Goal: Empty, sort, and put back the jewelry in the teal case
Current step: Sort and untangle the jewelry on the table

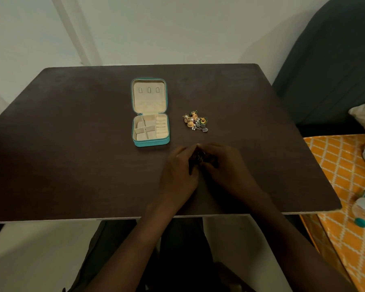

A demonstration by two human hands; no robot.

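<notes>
Sorting: that's my read of the step, both hands meeting over one small dark piece near the front middle of the table [72, 144].
Left hand [180, 173]: fingers curled in, pinching the small dark item [197, 158] from its side.
Right hand [226, 165]: fingertips curled onto the same item, touching the left hand's fingers; what the piece is, too dim to tell.
Teal case [151, 142]: lying open, lid flat back, beige compartments bare as far as I can see, so emptying looks finished.
Jewelry pile [196, 122]: gold, green and silver pieces bunched together, just right of the case and apart from it, beyond the hands.
Next move: probably parting or untangling this piece, then laying it down separate from the pile; calls for a fine pinch, no tugging.
Open room: wide bare tabletop to the left and right of the hands for laying out groups.
Edges: near edge sits close behind the wrists, so small pieces are better kept forward; the right edge drops toward an orange patterned cloth [335, 165].
</notes>
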